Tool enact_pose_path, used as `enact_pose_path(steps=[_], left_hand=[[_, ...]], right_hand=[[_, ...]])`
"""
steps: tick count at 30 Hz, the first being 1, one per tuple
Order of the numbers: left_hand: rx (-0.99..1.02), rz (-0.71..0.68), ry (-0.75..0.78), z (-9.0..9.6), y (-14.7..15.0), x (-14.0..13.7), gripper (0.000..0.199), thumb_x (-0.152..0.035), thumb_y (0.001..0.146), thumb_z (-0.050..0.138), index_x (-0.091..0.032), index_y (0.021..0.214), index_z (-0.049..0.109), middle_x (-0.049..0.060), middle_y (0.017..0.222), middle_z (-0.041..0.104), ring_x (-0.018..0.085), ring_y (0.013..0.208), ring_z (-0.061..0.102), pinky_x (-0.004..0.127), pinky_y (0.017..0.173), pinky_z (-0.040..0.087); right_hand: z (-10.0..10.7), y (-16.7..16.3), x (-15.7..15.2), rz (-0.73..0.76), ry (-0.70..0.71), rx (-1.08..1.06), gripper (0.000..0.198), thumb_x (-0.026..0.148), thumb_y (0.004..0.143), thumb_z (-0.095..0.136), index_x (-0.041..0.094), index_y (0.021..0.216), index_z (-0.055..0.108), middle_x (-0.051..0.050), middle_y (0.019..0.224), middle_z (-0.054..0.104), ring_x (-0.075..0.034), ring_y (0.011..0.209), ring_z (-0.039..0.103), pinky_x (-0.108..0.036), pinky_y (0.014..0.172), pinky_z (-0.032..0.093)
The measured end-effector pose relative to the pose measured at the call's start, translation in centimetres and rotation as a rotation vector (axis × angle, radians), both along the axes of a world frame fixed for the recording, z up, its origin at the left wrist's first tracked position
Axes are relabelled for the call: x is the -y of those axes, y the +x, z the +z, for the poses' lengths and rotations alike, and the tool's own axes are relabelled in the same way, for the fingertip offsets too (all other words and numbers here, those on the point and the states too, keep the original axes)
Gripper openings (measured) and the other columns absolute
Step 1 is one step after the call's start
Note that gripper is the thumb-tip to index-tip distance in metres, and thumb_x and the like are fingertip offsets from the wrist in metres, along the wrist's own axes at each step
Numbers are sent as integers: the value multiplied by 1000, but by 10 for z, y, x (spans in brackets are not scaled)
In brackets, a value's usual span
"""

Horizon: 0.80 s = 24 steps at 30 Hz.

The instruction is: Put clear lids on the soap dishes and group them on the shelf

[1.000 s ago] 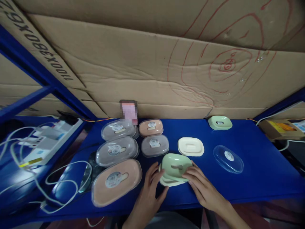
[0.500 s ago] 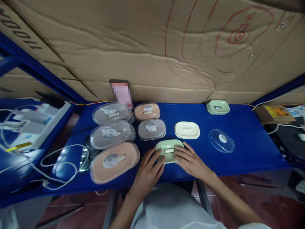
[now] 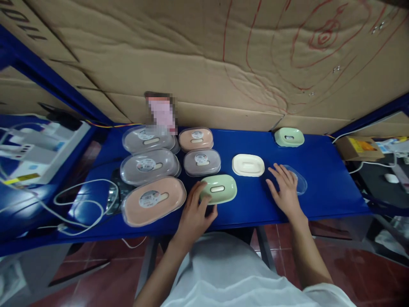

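My left hand (image 3: 197,209) curls round the left end of a pale green oval box (image 3: 226,195), which has a small slot-shaped cream piece in its top. This box lies flat on the blue table, close to its front edge. My right hand (image 3: 285,192) is open with fingers apart, partly covering a clear oval plastic lid (image 3: 301,184) on the right; whether it touches the lid I cannot tell. Between and behind the hands sits a cream oval piece (image 3: 248,165) with a raised bar in its middle.
Grey and peach boxes with clear lids stand at left, the nearest a large peach box (image 3: 155,204). Another green box (image 3: 289,137) stands at back right. A white cable (image 3: 83,198) loops across the left side. A cardboard wall (image 3: 191,55) closes the back.
My right hand has left the green box and moved right to the clear lid. My left hand stays at the box's left end. The view has shifted slightly.
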State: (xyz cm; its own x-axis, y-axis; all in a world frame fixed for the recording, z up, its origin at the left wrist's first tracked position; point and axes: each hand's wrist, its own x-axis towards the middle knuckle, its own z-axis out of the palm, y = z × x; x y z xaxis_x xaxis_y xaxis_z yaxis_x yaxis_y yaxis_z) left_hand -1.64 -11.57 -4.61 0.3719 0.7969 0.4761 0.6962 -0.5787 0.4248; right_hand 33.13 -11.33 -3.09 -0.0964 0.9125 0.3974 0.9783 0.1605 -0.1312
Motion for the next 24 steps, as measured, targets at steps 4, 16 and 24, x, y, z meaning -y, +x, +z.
enact_pose_path(steps=[4,16,24], left_hand=[[3,-14,16,0,0,1,22,-12,92,68,-17,113,61,19,143,62,38,147,54,58,119,53],[48,-172,-108,4,-4,7,39,-19,100,67,-21,138,59,19,163,47,32,151,51,50,121,53],[72,-122,-154,-4,-7,14,69,-28,104,64,-29,166,33,17,173,33,33,159,41,53,126,46]], right_hand=[[3,22,16,-140,-22,59,56,49,108,52,27,159,50,-15,172,39,-37,158,38,-66,127,24],[1,-9,58,50,-127,-256,59,45,108,56,34,164,43,-10,171,42,-32,155,45,-53,122,47],[2,-99,32,447,-186,-100,59,35,106,63,31,163,47,-12,172,39,-35,162,32,-58,124,45]])
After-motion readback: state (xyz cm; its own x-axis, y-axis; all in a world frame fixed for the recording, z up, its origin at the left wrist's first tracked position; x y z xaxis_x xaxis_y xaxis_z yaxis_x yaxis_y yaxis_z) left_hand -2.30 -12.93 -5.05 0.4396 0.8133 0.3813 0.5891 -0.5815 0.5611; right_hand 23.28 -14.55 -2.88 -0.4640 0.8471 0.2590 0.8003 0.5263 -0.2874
